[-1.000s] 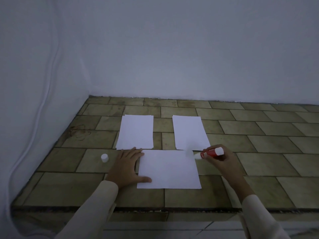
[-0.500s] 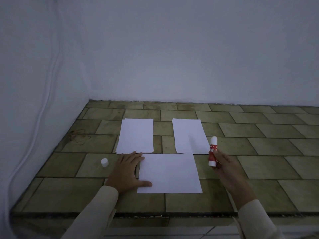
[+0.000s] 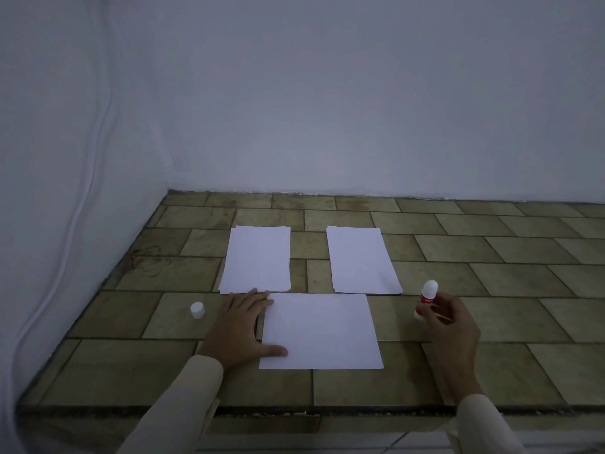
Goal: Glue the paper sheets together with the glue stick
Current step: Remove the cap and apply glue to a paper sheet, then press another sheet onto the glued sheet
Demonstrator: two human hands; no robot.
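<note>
Nearest the camera, two pale cream sleeves (image 3: 183, 401) reach forward over the front edge of a tiled worktop (image 3: 131, 371) of olive-brown rectangular tiles. The left hand (image 3: 240, 327) lies flat and spread, palm down, its thumb pressing on the lower left corner of the near paper sheet (image 3: 322, 330) while the fingers rest along that sheet's left edge, their tips touching the near edge of the stack beyond. This near sheet lies landscape, flat on the tiles, between the two hands. On the right, the right hand (image 3: 453, 322) is closed around the lower part of the glue stick (image 3: 425, 298), which it holds roughly upright and slightly tilted, a red body with a white end uppermost, just beside the right edge of the near sheet and clear of the paper. Whether its base touches the tiles cannot be told. To the left of the left hand, a small white cap (image 3: 197, 310) stands alone on the tiles, apart from the fingers. Farther back lie two more portrait lots of paper, side by side with a strip of tile between them: the left stack (image 3: 257, 258), whose offset edges show more than one sheet, and the right sheet (image 3: 361, 260), whose near edge lies just beyond the far edge of the landscape sheet. Behind them the worktop meets a plain white wall (image 3: 360, 109), and a white cable (image 3: 82, 198) runs down the left wall
</note>
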